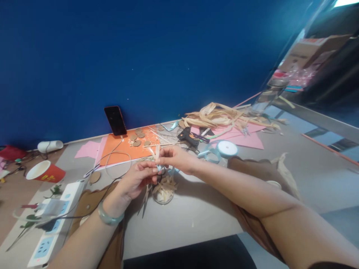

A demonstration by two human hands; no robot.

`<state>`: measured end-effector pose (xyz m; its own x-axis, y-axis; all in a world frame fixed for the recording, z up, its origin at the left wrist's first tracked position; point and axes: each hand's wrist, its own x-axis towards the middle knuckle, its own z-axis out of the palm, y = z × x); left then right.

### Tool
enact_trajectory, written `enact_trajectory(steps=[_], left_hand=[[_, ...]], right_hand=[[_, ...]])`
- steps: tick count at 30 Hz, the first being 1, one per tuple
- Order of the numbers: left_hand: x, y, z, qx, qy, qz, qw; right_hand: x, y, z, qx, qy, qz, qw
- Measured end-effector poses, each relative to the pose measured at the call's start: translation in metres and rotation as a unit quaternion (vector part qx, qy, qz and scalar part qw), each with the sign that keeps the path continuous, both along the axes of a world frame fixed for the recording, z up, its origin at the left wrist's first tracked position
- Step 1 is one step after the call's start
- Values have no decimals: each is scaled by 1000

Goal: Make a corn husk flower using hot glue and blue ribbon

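My left hand [140, 177], with a pale green bangle on its wrist, pinches the lower part of a small piece made of pale dried husk strips [157, 152]. From the other side, the thumb and fingers of my right hand [176, 158] close on the same piece. A bit of light blue [159, 168], perhaps ribbon, shows between the fingertips; the rest is covered. Just below the hands, a small round dish [163, 202] holds cut husk pieces [165, 188]. Scissors [145, 203] lie partly under my left hand. A light blue ribbon spool [227, 148] rests beyond my right wrist.
A phone [115, 121] leans on the blue wall. Orange paper [112, 145] carries cardboard discs. A glue gun [187, 136] and a husk heap [215, 116] lie behind. At left are a red paper cup [50, 172], a power strip [45, 244] and loose cables.
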<state>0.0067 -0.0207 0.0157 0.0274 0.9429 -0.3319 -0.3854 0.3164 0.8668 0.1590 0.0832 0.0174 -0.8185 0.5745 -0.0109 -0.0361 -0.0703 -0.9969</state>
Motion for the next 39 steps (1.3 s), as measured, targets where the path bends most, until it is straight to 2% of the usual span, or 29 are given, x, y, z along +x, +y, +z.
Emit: enact_trajectory(steps=[12,17,21,27,39], left_hand=[[0,-1,3,-21,11,-25,999],[-1,-1,0,-3,23,-34,999],[0,-1,0,29,42,-6,999],[4,-1,8,67,98,78,990],[2,-1,8,85,155,127,976]], right_hand=[[0,-2,0,26,-17,4,1000],[0,-2,0,34,-22,3,999],[0,-3,6,62,-38,-4,997],[1,-3,6,75,-49,-15,996],[1,-9,9,125,-39,-44,990]])
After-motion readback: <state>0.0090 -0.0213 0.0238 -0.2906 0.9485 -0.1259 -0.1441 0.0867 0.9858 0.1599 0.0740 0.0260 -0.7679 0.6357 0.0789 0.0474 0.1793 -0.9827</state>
